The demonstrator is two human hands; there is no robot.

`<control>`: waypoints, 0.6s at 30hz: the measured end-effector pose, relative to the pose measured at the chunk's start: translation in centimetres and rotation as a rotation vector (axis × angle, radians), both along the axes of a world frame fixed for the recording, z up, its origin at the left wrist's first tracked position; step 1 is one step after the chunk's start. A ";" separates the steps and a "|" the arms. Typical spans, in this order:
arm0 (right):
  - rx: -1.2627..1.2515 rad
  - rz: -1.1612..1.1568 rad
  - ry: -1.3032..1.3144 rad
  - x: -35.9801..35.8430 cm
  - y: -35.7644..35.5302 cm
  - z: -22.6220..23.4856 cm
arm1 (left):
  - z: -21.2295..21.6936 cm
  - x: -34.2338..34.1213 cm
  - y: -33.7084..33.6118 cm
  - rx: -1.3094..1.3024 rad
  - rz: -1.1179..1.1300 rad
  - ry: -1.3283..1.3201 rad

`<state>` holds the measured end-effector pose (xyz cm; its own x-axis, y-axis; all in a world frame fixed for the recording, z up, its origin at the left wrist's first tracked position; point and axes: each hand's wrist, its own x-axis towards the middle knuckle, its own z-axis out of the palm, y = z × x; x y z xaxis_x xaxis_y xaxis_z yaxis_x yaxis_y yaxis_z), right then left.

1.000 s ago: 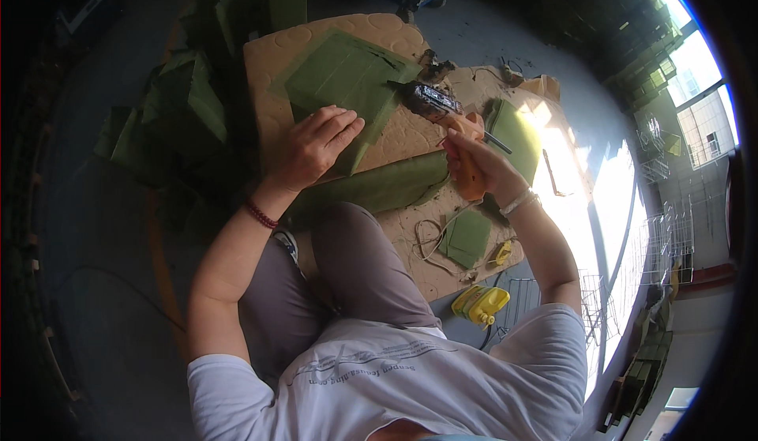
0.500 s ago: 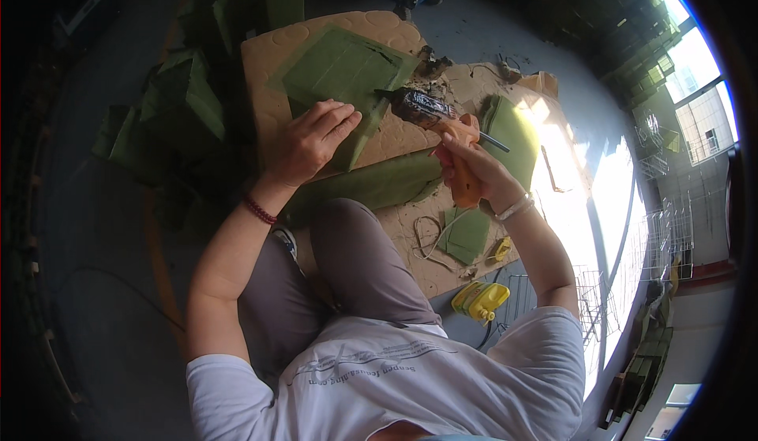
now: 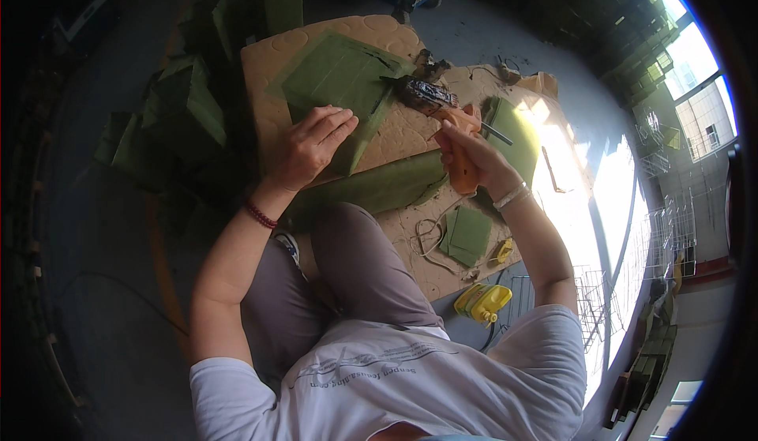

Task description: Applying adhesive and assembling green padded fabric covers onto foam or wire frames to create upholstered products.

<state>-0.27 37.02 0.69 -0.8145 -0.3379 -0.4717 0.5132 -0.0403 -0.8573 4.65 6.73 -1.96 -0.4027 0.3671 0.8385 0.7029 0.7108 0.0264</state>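
My right hand (image 3: 480,157) is wrapped round the orange handle of a glue gun (image 3: 463,174). Its barrel is blackened and grimy, a grey stick juts from its back, and its nozzle points left over a green fabric panel (image 3: 335,66). Dark streaks run near the panel's far right edge. My left hand (image 3: 317,145) has its fingers together and bent on the panel's near part; the thumb is hidden. Below the board lies a long green fabric piece (image 3: 367,184), close to my knees.
A brown padded board (image 3: 264,70) bears the panel. Green fabric boxes (image 3: 185,109) crowd the left. On the right lie a green sheet (image 3: 513,137), small green pieces (image 3: 467,236) and a pale cord (image 3: 426,240). A yellow jug (image 3: 482,304) stands near my right elbow.
The glue gun's nozzle has shifted slightly away from me and to the right, toward the panel's far right corner. My left hand stays nearly in place on the panel.
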 end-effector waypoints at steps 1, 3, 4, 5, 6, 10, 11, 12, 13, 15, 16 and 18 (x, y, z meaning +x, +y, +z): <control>0.019 0.023 0.003 0.8 -0.2 0.2 | 0.0 0.0 -0.1 0.000 0.002 -0.003; 0.034 0.024 0.003 2.2 -0.5 0.5 | -0.1 -0.1 -0.3 0.024 -0.022 0.003; 0.021 0.036 0.006 3.0 -0.5 0.7 | -0.1 -0.1 -0.3 0.025 -0.022 0.000; 0.009 0.049 0.010 3.5 -0.5 0.7 | 0.0 -0.2 -0.2 0.034 -0.037 0.004; 0.003 0.097 -0.003 3.7 -0.3 0.5 | 0.0 -0.2 -0.2 0.042 -0.051 0.008; 0.000 0.117 -0.007 5.1 -0.3 0.3 | -0.2 -0.2 -0.1 0.082 -0.088 0.010; 0.008 0.114 -0.003 5.1 -0.3 0.2 | -0.3 -0.2 0.0 0.088 -0.084 0.008; 0.017 0.111 0.001 5.2 -0.2 0.2 | -0.3 -0.3 0.0 0.094 -0.081 0.005; 0.018 0.108 0.001 5.3 -0.2 0.4 | -0.4 -0.4 0.1 0.095 -0.084 0.006; 0.018 0.106 0.034 5.7 -0.5 0.8 | -0.2 -0.1 -0.2 0.080 -0.081 0.005; 0.016 0.109 0.035 5.8 -0.6 0.7 | -0.1 0.0 -0.4 0.078 -0.079 0.006; 0.022 0.092 0.050 5.7 -0.4 0.6 | 0.0 -0.2 -0.4 0.082 -0.090 0.001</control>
